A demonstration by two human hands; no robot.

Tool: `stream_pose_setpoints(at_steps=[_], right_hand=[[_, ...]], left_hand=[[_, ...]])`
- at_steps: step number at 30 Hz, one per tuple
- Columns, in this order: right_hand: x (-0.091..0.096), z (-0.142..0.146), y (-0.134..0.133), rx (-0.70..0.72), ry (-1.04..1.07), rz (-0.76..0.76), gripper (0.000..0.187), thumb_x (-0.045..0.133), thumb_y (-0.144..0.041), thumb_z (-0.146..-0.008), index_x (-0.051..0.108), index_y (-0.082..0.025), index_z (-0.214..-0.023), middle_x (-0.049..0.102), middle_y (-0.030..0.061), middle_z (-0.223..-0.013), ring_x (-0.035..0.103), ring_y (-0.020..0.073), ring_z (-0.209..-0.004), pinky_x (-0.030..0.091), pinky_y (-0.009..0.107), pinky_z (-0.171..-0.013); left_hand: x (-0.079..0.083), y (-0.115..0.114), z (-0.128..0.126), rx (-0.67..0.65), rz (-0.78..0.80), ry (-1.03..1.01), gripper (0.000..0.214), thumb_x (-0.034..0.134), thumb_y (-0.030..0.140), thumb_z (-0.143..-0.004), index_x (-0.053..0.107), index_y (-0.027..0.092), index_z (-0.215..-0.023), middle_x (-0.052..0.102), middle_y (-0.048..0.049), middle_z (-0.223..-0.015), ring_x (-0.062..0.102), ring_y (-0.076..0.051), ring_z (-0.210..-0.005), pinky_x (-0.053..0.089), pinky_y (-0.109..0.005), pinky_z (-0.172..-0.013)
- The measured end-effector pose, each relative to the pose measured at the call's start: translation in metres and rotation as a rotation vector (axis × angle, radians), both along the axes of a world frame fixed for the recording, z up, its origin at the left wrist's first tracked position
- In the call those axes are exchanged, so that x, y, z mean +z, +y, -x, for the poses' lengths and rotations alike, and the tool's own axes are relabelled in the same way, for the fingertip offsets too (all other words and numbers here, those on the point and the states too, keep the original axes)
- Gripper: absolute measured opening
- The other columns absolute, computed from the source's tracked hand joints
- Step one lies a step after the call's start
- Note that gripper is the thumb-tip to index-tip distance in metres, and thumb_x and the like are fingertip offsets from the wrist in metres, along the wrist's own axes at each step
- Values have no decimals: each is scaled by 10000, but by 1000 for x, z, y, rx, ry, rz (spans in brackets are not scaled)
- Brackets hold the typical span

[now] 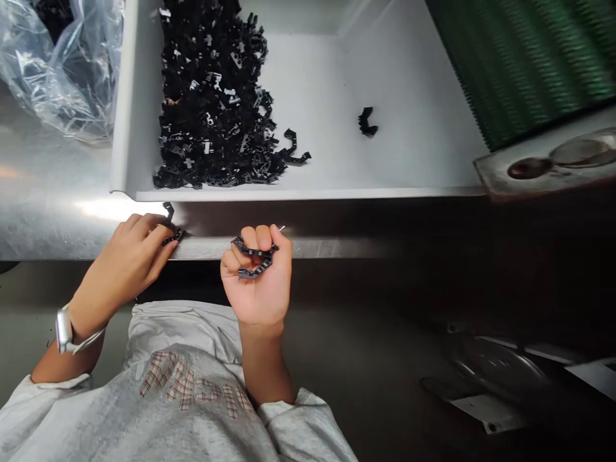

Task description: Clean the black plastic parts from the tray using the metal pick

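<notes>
My left hand (132, 253) rests on the edge of the steel table (58, 212), its fingers pinched on a small black plastic link piece (171, 234). My right hand (260, 276) is held palm up just right of it, fingers curled round a short black chain of joined links (254, 256). A large heap of the same black links (212, 96) fills the left part of the white tray (337, 192) beyond both hands. One loose link (367, 122) lies alone in the tray's middle.
A clear plastic bag (62, 64) holding more black parts lies at the top left. A green ribbed surface (529, 58) sits at the upper right, with a worn plate (553, 167) below it. Metal machine parts (495, 378) show under the table at the lower right.
</notes>
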State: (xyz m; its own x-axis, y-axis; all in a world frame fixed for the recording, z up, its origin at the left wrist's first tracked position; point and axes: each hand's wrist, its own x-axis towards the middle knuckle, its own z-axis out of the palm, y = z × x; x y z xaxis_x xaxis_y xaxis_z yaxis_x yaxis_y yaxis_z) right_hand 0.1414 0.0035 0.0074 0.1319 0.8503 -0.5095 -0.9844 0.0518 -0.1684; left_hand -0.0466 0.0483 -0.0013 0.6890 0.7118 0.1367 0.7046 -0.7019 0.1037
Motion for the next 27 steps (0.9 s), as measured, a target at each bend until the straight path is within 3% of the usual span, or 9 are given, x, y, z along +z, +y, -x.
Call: stream_pose_setpoints(at_steps=[6, 12, 15, 17, 21, 24, 27], right_hand=[[0, 6, 2, 36, -12, 30, 545, 343, -260, -1024, 476, -173, -503, 214, -92, -552, 176, 51, -413, 232, 173, -377], [-1, 14, 4, 55, -89, 70, 550, 357, -263, -1029, 510, -169, -509, 275, -86, -541, 217, 42, -410, 254, 157, -381], [0, 20, 5, 82, -110, 56, 533, 371, -253, -1025, 516, -169, -519, 306, -82, -548, 235, 42, -415, 268, 158, -388], [2, 24, 4, 91, -119, 36, 522, 372, -242, -1022, 519, -170, -527, 318, -81, -551, 237, 42, -417, 270, 159, -392], [7, 31, 1, 125, -125, -18, 488, 390, -248, -1017, 526, -175, -553, 334, -81, -552, 238, 47, -430, 279, 153, -405], [9, 36, -2, 173, -131, -57, 455, 440, -283, -1002, 520, -185, -566, 333, -83, -533, 245, 54, -435, 305, 149, -414], [8, 39, -3, 213, -156, -38, 451, 453, -319, -996, 518, -190, -568, 330, -86, -507, 245, 52, -421, 315, 141, -405]], left_hand=[[3, 1, 0, 13, 95, -17, 234, 510, 294, -992, 654, 126, -1072, 612, -174, -1166, 605, -336, -1056, 569, -497, -888], [2, 1, 7, 71, 130, -93, 359, 593, 332, -961, 599, 182, -1287, 580, -164, -1320, 598, -341, -1163, 546, -540, -986], [0, -6, 4, 154, 133, -323, 536, 665, 309, -922, 494, 221, -1422, 578, -147, -1376, 588, -310, -1249, 519, -509, -1063], [-1, -17, -6, 210, 185, -606, 522, 663, 253, -925, 496, 246, -1419, 615, -111, -1368, 603, -253, -1266, 510, -444, -1098], [-2, -47, -35, 279, 519, -1217, 401, 556, 199, -991, 547, 289, -1382, 688, -47, -1345, 646, -154, -1259, 521, -307, -1098], [-2, -58, -50, 293, 796, -1381, 361, 534, 258, -1009, 581, 270, -1367, 682, -78, -1389, 635, -191, -1299, 552, -328, -1073], [-7, -56, -55, 317, 908, -1397, 321, 514, 342, -1017, 645, 244, -1294, 713, -98, -1339, 710, -217, -1171, 627, -330, -919]])
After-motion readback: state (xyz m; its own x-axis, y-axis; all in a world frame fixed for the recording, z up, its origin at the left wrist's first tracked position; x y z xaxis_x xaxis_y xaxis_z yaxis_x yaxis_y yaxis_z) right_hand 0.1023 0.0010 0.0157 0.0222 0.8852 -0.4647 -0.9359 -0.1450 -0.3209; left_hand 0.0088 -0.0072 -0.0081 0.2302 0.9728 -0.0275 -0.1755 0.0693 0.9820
